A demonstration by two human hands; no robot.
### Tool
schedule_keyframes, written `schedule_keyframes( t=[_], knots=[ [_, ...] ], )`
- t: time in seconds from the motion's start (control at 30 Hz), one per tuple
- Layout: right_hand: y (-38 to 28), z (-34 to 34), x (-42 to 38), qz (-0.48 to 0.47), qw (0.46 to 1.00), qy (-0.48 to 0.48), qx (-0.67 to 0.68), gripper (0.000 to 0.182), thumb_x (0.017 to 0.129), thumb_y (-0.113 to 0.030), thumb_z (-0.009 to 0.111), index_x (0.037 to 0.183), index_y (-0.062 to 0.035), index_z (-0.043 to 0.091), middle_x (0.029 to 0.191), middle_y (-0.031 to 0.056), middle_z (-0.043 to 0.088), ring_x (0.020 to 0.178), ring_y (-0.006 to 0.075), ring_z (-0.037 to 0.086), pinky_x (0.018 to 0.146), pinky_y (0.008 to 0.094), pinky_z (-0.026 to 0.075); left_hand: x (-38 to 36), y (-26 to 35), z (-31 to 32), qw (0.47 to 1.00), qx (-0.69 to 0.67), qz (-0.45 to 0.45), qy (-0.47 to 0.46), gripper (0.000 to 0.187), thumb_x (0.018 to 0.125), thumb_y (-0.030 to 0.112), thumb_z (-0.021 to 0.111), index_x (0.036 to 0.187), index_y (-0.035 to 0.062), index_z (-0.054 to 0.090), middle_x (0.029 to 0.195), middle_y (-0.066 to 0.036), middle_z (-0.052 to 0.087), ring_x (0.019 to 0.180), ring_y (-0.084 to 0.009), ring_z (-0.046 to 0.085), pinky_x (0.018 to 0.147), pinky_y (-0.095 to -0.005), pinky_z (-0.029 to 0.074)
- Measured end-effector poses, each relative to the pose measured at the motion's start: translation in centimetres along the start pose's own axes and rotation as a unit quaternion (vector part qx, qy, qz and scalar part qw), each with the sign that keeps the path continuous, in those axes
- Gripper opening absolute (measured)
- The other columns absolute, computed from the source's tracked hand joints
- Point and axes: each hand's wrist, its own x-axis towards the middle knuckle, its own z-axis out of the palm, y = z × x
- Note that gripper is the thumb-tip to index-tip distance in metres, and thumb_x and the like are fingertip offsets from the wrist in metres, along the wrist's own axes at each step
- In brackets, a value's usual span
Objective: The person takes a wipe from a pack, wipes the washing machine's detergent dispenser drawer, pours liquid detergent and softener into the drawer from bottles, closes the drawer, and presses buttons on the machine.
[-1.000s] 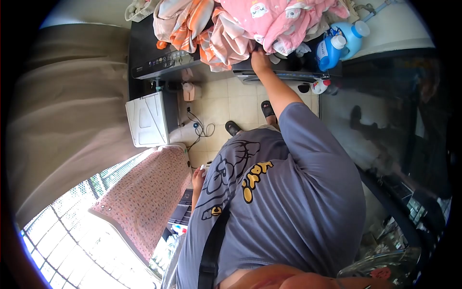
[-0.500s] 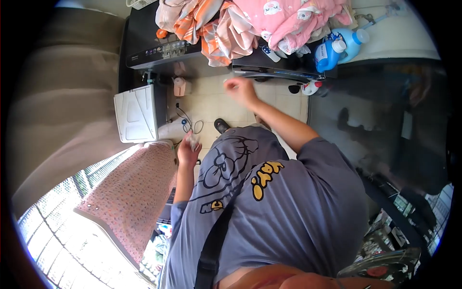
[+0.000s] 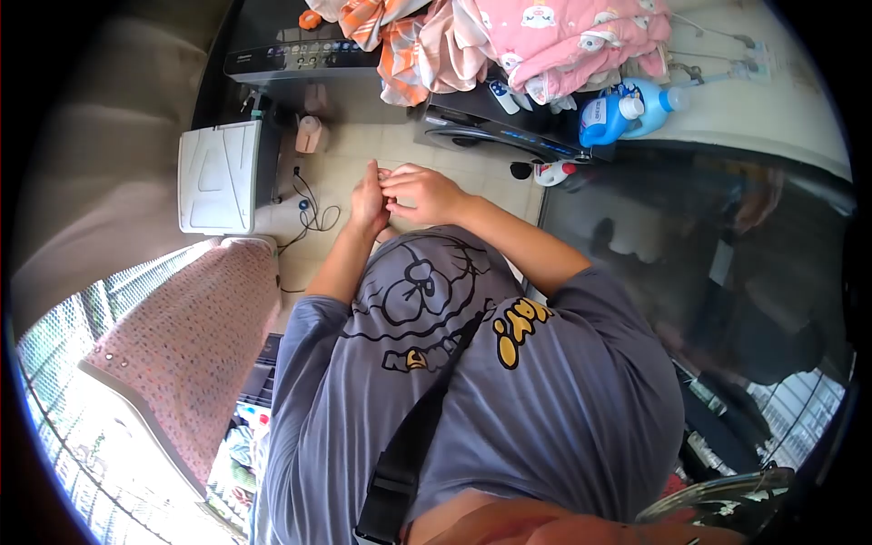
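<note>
In front of my belly my left hand [image 3: 371,203] and my right hand [image 3: 423,193] meet above the tiled floor. The left is closed, with its thumb pointing up and away from me. Bent fingers of the right reach across onto the left palm. Whatever lies between them is hidden by the fingers. Beyond the hands stands a black washing machine [image 3: 454,136]. A pink patterned blanket [image 3: 581,41] and an orange and pink striped cloth [image 3: 404,64] are heaped above it.
Blue bottles [image 3: 607,120] stand at the right of the heap. To the left are a white lidded box [image 3: 218,177] and a fabric-covered ironing board [image 3: 195,336]. A black cable [image 3: 313,218] lies coiled on the floor. Dark glossy panel [image 3: 672,245] flanks my right.
My right hand has come down and left to meet my left hand, which has risen. The small pale, clear-looking thing in my left hand is now hidden. The view has shifted.
</note>
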Motion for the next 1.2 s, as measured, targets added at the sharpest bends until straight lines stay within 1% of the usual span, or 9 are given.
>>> schedule_keyframes(
  t=[0.1,0.17,0.23,0.3,0.4,0.53,0.77,0.93,1.2],
  knots=[
    [4.6,-2.2,-1.7,0.163,0.983,0.076,0.049,0.017,0.081,-0.015,0.073,0.093,-0.0029,0.074,0.097,0.0134,0.074,0.107,0.0290,0.067,0.091,0.0391,0.055,-0.2,-0.6,-0.5,0.999,-0.002,-0.007,0.045,0.039,0.106,0.047,0.050,0.086,0.0136,0.051,0.065,0.001,0.049,0.045,-0.0091,0.039,0.039,-0.0240,0.028],
    [11.1,-5.2,-2.3,0.246,0.955,0.137,-0.094,0.019,0.084,-0.017,0.070,0.097,-0.0032,0.075,0.102,0.0168,0.073,0.110,0.0321,0.066,0.093,0.0415,0.054,-0.9,-0.3,-3.2,0.998,-0.024,-0.018,0.048,0.038,0.105,0.047,0.052,0.081,0.0185,0.047,0.062,0.003,0.044,0.044,-0.0081,0.033,0.039,-0.0231,0.023],
    [17.9,-7.9,-4.4,0.306,0.869,0.153,-0.357,0.021,0.086,-0.017,0.065,0.098,-0.0039,0.076,0.115,0.0193,0.069,0.116,0.0348,0.063,0.096,0.0446,0.052,-2.6,0.1,-5.4,0.996,-0.017,-0.055,0.065,0.038,0.105,0.046,0.052,0.078,0.0203,0.045,0.061,0.004,0.042,0.043,-0.0091,0.031,0.039,-0.0241,0.021],
    [19.5,-11.2,-4.8,0.421,0.801,0.035,-0.425,0.026,0.088,-0.017,0.061,0.105,-0.0036,0.075,0.128,0.0206,0.063,0.122,0.0373,0.059,0.100,0.0469,0.051,-4.3,0.0,-8.2,0.993,-0.015,-0.070,0.095,0.039,0.104,0.044,0.055,0.075,0.0190,0.044,0.059,0.003,0.042,0.043,-0.0109,0.036,0.039,-0.0251,0.024],
    [22.2,-13.1,-6.0,0.402,0.787,-0.055,-0.466,0.035,0.088,-0.015,0.057,0.119,-0.0028,0.069,0.130,0.0183,0.064,0.124,0.0337,0.059,0.102,0.0459,0.050,-7.3,-0.5,-10.4,0.983,-0.037,-0.072,0.167,0.038,0.104,0.044,0.054,0.075,0.0202,0.044,0.060,0.003,0.042,0.044,-0.0110,0.039,0.039,-0.0246,0.025],
    [22.8,-14.3,-5.4,0.469,0.780,-0.060,-0.409,0.031,0.088,-0.013,0.057,0.114,-0.0016,0.071,0.122,0.0208,0.070,0.115,0.0334,0.067,0.100,0.0435,0.052,-9.3,-2.3,-11.8,0.971,-0.097,-0.067,0.210,0.038,0.104,0.043,0.053,0.074,0.0220,0.044,0.060,0.005,0.042,0.045,-0.0104,0.038,0.040,-0.0241,0.025],
    [22.5,-14.3,-6.0,0.409,0.845,0.067,-0.337,0.031,0.093,-0.022,0.059,0.101,0.0047,0.071,0.097,0.0317,0.069,0.093,0.0449,0.068,0.087,0.0520,0.052,-9.1,-3.3,-11.0,0.979,-0.112,-0.064,0.159,0.039,0.105,0.042,0.053,0.074,0.0190,0.045,0.063,0.002,0.045,0.049,-0.0117,0.040,0.043,-0.0256,0.028],
    [22.7,-12.9,-7.9,0.307,0.895,0.224,-0.235,0.028,0.091,-0.017,0.062,0.106,0.0043,0.070,0.101,0.0293,0.070,0.099,0.0452,0.067,0.091,0.0490,0.052,-7.8,-1.8,-8.0,0.984,-0.079,-0.063,0.144,0.039,0.104,0.041,0.054,0.074,0.0199,0.045,0.062,0.003,0.043,0.047,-0.0105,0.038,0.042,-0.0250,0.026],
    [20.6,-9.7,-10.9,0.249,0.916,0.173,-0.263,0.033,0.085,-0.015,0.066,0.115,-0.0009,0.069,0.137,0.0215,0.060,0.123,0.0388,0.060,0.105,0.0444,0.048,-6.2,-1.7,-6.5,0.992,-0.045,-0.075,0.093,0.044,0.103,0.046,0.055,0.071,0.0217,0.038,0.058,0.004,0.039,0.044,-0.0118,0.035,0.041,-0.0264,0.025]
  ],
)
